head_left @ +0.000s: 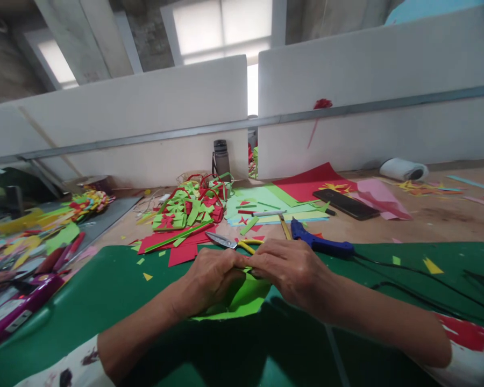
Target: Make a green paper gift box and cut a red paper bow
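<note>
White sleeves [76, 368] are cut off at the near edge of view. Just beyond, a curved sheet of green paper [248, 298] is pinched at its far side by the left hand [212, 279] and right hand [296, 271], held together above the green-covered surface [119, 279]. The sheet is judged light, flexible and easily creased, best gripped by its edges. Most fingertips are hidden; whether a fold is pressed there cannot be told.

Single head view from close above the green mat [116, 279], forward and downward.
</note>
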Motion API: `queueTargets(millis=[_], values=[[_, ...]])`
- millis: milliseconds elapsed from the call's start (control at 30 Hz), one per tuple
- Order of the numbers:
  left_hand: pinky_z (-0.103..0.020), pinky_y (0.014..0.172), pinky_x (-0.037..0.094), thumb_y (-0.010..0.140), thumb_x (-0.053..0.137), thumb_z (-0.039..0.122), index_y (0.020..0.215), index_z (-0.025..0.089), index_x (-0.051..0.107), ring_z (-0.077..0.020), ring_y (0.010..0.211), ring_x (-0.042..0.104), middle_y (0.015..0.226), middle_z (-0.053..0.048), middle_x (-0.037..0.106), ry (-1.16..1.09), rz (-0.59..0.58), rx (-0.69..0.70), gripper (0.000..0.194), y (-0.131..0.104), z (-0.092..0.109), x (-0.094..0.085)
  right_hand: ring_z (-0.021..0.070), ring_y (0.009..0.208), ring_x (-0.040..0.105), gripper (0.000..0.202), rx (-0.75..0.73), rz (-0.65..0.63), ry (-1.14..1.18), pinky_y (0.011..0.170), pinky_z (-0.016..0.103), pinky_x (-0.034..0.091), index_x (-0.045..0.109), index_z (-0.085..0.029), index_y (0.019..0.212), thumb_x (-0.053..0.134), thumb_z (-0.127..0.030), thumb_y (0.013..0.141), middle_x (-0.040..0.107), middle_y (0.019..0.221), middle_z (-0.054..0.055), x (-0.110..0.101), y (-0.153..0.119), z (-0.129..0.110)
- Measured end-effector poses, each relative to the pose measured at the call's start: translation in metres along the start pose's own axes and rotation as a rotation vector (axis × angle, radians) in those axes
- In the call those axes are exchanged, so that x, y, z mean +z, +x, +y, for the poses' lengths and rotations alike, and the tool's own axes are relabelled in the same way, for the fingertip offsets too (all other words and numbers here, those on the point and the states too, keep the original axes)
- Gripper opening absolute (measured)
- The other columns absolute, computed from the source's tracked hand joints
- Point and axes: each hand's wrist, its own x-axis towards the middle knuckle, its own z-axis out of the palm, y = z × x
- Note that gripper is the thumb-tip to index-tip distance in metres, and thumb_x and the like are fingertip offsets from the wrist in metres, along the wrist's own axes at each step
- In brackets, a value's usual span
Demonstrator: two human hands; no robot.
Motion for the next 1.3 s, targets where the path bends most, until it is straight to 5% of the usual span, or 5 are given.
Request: queueTargets(millis=[267,500,733,1300], values=[[-0.019,0.055,0.043,0.088,0.044,0.016,0.092,0.018,0.054,-0.0097,0.058,0.059,0.072,0.0,0.066,-0.055,0.052,-0.022,0.011,0.001,0.002,0.004,0.0144,0.058,0.052,0.024,0.004,0.004,-0.015,0.053,0.026,0.04,0.062,-0.011,0.074,0.044,-0.013,0.09,0.061,0.062,0.006,0.003,0.0,-0.001],[-0.02,0.053,0.04,0.089,0.045,0.018,0.091,0.018,0.053,-0.0104,0.055,0.054,0.067,0.001,0.062,-0.088,0.041,-0.034,0.009,0.0,0.003,0.004,0.0133,0.062,0.053,0.022,-0.007,-0.008,0.003,0.056,0.025,0.041,0.061,-0.012,0.076,0.044,-0.011,0.09,0.062,0.069,0.006,0.0,0.001,-0.003],[-0.02,0.054,0.039,0.089,0.042,0.015,0.09,0.017,0.054,-0.0095,0.055,0.054,0.066,0.001,0.061,-0.058,0.042,-0.003,0.012,0.005,0.011,0.001,0.014,0.053,0.04,0.028,-0.085,-0.046,-0.093,0.051,0.029,0.032,0.059,-0.011,0.063,0.042,-0.006,0.084,0.052,0.056,0.003,-0.005,0.006,-0.005],[-0.019,0.05,0.037,0.088,0.04,0.017,0.088,0.017,0.06,-0.009,0.049,0.052,0.059,0.001,0.06,-0.073,0.1,-0.061,0.019,-0.005,-0.004,0.008,0.0155,0.067,0.056,0.022,0.113,-0.053,0.077,0.062,0.027,0.045,0.064,-0.011,0.082,0.043,-0.006,0.087,0.062,0.071,0.007,0.0,0.002,-0.005]])
